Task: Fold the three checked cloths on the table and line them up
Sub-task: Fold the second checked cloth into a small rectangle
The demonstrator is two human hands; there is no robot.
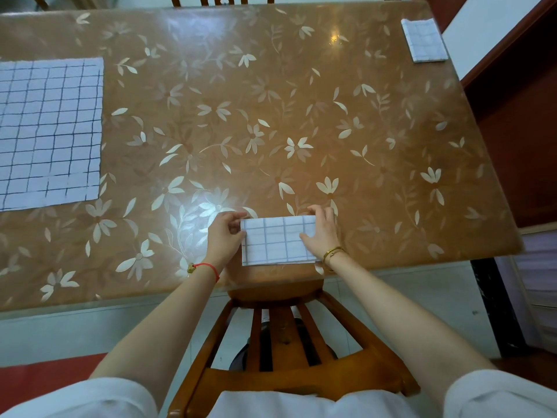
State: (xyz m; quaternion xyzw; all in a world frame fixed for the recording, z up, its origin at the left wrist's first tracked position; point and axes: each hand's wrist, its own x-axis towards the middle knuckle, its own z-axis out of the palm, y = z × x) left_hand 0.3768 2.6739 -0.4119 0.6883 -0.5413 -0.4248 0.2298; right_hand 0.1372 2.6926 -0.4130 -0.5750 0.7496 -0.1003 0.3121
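We are working at the flowered table (271,116), where the unfolded cloth (48,131), the largest of the three, is lying flat against the left edge. By the middle of the near edge, the folded strip (275,241) is resting on the tabletop between our hands. The small folded cloth (423,40) is sitting in the far right corner. Our left hand (224,233) is pinching the strip's left end, and our right hand (322,233) is gripping its right end, fingers curled over it.
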